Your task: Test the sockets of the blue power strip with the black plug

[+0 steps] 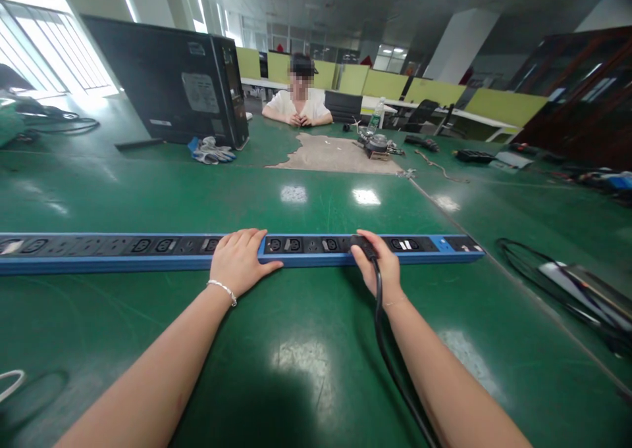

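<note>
A long blue power strip (326, 260) with a row of black sockets lies across the green table. My left hand (239, 254) is laid over the strip near its middle, fingers over the far side and thumb along the near edge, holding it. Between the thumb and fingers of my right hand (382, 264) is a black power plug (364, 245), at the sockets right of the middle. Whether its pins are inside a socket is hidden. From the plug a thick black cable (382, 343) hangs toward me and runs out at the bottom.
Across the green table (148, 198) sits a person (299, 106) with both hands together. A black computer case (172, 83) and gloves (211, 150) stand at the back left. Behind the strip are a bottle (376, 116) and a worn bare patch. Black cables (523, 270) lie at right.
</note>
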`<control>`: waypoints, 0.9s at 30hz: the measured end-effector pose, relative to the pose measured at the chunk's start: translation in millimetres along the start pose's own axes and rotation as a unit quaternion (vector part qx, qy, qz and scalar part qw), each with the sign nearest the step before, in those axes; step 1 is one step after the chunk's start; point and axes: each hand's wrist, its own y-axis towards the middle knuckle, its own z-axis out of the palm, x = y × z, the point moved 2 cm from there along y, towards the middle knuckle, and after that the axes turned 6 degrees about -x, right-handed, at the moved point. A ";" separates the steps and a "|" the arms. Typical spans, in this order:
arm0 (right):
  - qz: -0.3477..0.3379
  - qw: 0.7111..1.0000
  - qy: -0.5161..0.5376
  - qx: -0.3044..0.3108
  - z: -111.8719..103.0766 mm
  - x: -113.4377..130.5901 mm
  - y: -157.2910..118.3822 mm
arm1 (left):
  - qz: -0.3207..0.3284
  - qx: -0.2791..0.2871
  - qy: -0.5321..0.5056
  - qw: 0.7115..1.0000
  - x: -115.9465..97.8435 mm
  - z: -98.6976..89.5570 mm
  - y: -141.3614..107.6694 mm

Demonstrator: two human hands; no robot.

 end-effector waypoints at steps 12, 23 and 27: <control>0.046 0.995 -0.035 0.080 58.8 43.5 8.3 | 0.004 -0.008 -0.024 1.000 0.1 0.6 -0.1; -0.072 0.975 -0.194 0.081 65.1 71.4 3.1 | -0.006 -0.004 -0.044 0.999 0.3 1.0 0.3; -0.068 0.971 -0.219 0.062 66.3 71.3 -0.2 | -0.006 -0.001 -0.047 0.999 0.2 0.8 0.6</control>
